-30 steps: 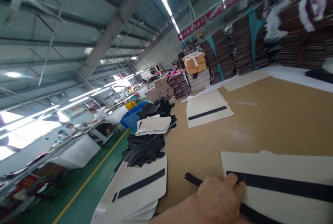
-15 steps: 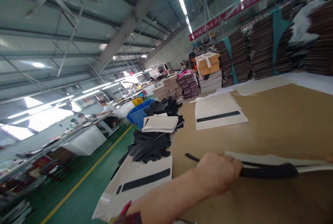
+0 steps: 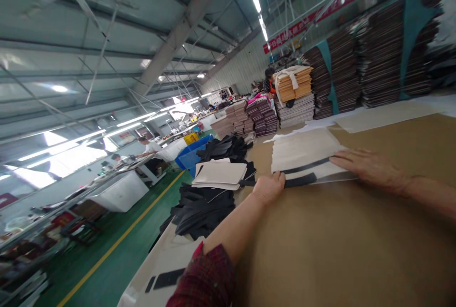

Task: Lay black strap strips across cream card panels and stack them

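On the brown tabletop lies a pile of cream sheets (image 3: 302, 148) with a dark strip (image 3: 308, 165) across its near part. My left hand (image 3: 269, 189) is closed at the pile's near left corner, with loose black strips (image 3: 301, 180) in its grip. The strips stick out on both sides of the fist and run along the pile's near edge. At the right edge of the pile my right hand (image 3: 366, 168) lies with fingers stretched out flat on the sheet. Its fingertips touch the right end of the dark strip.
Left of my hands are heaps of black strips (image 3: 204, 212) and a small stack of cream pieces (image 3: 219, 174). Another strip-marked cream sheet (image 3: 171, 259) lies at the near left. A blue bin (image 3: 192, 152) stands beyond. Tall dark stacks (image 3: 381, 55) line the back right.
Both hands have moved away from me to the pile, bringing the cream sheet and the black strips from the near right. My right hand has come fully into view.
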Motion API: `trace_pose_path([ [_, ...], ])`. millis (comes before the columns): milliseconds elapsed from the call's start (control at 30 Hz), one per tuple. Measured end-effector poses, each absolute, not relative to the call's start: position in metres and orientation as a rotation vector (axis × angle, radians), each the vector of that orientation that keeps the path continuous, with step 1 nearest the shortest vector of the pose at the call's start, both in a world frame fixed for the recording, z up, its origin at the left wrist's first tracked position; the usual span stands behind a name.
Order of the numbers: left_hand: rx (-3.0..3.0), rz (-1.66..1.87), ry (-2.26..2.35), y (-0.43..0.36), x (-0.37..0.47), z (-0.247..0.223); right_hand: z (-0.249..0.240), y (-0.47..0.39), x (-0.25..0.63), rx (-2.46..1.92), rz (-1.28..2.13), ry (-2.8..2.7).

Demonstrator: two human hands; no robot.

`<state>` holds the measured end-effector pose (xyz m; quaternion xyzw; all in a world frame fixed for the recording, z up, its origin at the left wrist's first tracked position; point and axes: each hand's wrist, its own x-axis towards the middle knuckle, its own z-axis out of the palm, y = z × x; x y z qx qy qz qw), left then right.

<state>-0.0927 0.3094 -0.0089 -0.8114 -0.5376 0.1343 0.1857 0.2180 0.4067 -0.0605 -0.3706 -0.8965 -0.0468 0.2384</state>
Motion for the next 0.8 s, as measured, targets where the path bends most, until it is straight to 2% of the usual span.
trace_pose_path([
  [100, -2.337, 0.429, -1.513, 0.316, -0.094, -0.036, -0.093, 0.410, 0.218, -1.041, -0.095, -2.492],
  [233, -2.369, 0.460, -1.535, 0.316, -0.095, -0.046, -0.104, 0.410, 0.222, -1.075, -0.059, -2.507],
  [367, -2.408, 0.529, -1.567, 0.317, -0.099, -0.034, -0.103, 0.408, 0.218, -1.089, -0.009, -2.520],
  [567, -2.410, 0.649, -1.587, 0.301, -0.093, 0.009, -0.092, 0.404, 0.229, -1.094, 0.152, -2.595],
  [667, -2.444, 0.545, -1.561, 0.276, -0.065, 0.016, -0.079, 0.419, 0.253, -1.140, 0.229, -2.552],
  [800, -2.719, 0.348, -1.507, 0.245, -0.017, -0.010, -0.074, 0.462, 0.294, -1.320, 0.176, -2.367],
])
